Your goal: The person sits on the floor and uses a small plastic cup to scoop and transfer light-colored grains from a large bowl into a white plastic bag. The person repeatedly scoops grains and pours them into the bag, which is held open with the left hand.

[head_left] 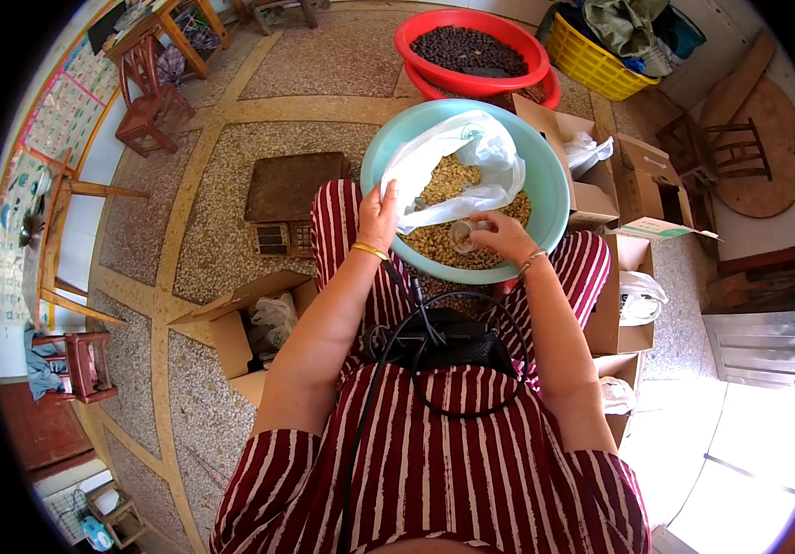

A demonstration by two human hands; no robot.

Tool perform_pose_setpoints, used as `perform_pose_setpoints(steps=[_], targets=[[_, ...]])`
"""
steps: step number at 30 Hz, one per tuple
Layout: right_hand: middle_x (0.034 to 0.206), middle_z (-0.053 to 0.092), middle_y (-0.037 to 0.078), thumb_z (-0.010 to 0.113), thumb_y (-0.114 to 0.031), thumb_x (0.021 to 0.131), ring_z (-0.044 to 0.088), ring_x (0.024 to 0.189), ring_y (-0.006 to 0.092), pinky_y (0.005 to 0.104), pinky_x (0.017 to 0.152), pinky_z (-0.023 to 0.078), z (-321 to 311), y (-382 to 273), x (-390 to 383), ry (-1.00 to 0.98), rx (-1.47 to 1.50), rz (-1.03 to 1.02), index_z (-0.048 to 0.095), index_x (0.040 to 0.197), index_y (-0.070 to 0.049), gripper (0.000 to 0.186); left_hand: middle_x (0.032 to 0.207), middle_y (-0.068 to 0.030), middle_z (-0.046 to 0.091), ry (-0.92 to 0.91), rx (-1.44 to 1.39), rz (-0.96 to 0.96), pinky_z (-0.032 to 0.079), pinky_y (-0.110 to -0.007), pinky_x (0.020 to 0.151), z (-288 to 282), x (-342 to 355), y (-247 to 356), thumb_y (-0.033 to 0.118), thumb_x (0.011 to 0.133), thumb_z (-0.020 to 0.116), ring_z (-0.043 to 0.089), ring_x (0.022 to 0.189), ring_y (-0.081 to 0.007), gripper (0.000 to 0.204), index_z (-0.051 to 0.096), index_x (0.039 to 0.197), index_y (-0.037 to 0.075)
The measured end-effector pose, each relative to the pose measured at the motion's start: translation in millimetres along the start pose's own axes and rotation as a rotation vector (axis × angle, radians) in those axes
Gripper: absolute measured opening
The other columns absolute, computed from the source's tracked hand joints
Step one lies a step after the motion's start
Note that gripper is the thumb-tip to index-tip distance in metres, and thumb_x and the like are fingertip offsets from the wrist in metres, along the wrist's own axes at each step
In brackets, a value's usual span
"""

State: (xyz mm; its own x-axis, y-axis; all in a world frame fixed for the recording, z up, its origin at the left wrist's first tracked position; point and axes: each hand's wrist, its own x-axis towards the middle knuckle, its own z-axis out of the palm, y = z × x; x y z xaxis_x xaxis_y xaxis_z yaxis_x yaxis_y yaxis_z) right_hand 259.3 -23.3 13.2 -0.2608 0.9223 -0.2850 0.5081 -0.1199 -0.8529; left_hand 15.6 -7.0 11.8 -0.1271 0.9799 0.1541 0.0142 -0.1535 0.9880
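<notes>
A light-green basin [557, 189] sits between my knees with pale yellow-brown kernels [434, 246] in it. Over it, a white translucent plastic bag [430, 138] gapes wide, and similar kernels show inside its mouth. My left hand [378, 220] is closed on the bag's left edge, at the basin's rim. The fingers of my right hand [505, 238] pinch a small clear cup [461, 236], low among the kernels in the near part of the basin. How full the cup is I cannot make out.
Beyond the basin stands a red basin [406, 42] of dark round items, beside a yellow basket [591, 60] of cloth. Cardboard boxes [633, 185] with plastic bags line my right. Another cardboard box [231, 337] and a low wooden stool [291, 185] are on my left.
</notes>
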Motion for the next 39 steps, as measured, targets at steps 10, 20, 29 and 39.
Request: perform_pose_setpoints(steps=[10,20,29,39], targets=[[0.085,0.058,0.005,0.061,-0.02,0.078,0.054,0.07,0.0108,0.0213,0.058,0.043,-7.4,-13.9,-10.3,0.06,0.585,0.01,0.05,0.114,0.0,0.043,0.068,0.0013,0.05,0.007,0.024,-0.029,0.039,-0.023,0.055,-1.1,0.1,-1.3,0.032,0.09,0.047,0.043,0.06,-0.0066,0.037,0.058,0.097,-0.002],[0.092,0.056,0.01,0.066,-0.017,0.072,0.054,0.085,0.0223,0.0315,0.072,0.045,2.9,-11.0,23.6,0.586,0.001,-0.252,0.05,0.115,-0.011,0.047,0.073,-0.0011,0.054,-0.011,0.074,-0.056,0.041,-0.024,0.062,-1.4,-1.8,8.5,0.03,0.09,0.046,0.047,0.066,-0.009,0.035,0.057,0.097,-0.002],[0.117,0.046,0.011,0.067,-0.007,0.065,0.043,0.107,0.0339,0.0422,0.091,0.038,3.2,-66.8,35.9,0.593,-0.635,-0.585,0.052,0.11,-0.014,0.049,0.078,-0.0025,0.056,0.023,0.033,0.012,0.042,-0.025,0.066,1.5,-2.0,8.1,0.032,0.09,0.046,0.05,0.072,-0.0101,0.036,0.057,0.098,-0.001],[0.11,0.051,0.01,0.069,-0.009,0.066,0.051,0.098,0.0269,0.0349,0.084,0.043,-4.6,-69.4,9.0,0.678,-0.202,-0.461,0.053,0.11,-0.011,0.046,0.075,-0.0037,0.056,0.025,0.059,0.035,0.042,-0.025,0.065,0.2,0.2,-4.0,0.037,0.09,0.045,0.05,0.07,-0.011,0.041,0.057,0.097,-0.001]])
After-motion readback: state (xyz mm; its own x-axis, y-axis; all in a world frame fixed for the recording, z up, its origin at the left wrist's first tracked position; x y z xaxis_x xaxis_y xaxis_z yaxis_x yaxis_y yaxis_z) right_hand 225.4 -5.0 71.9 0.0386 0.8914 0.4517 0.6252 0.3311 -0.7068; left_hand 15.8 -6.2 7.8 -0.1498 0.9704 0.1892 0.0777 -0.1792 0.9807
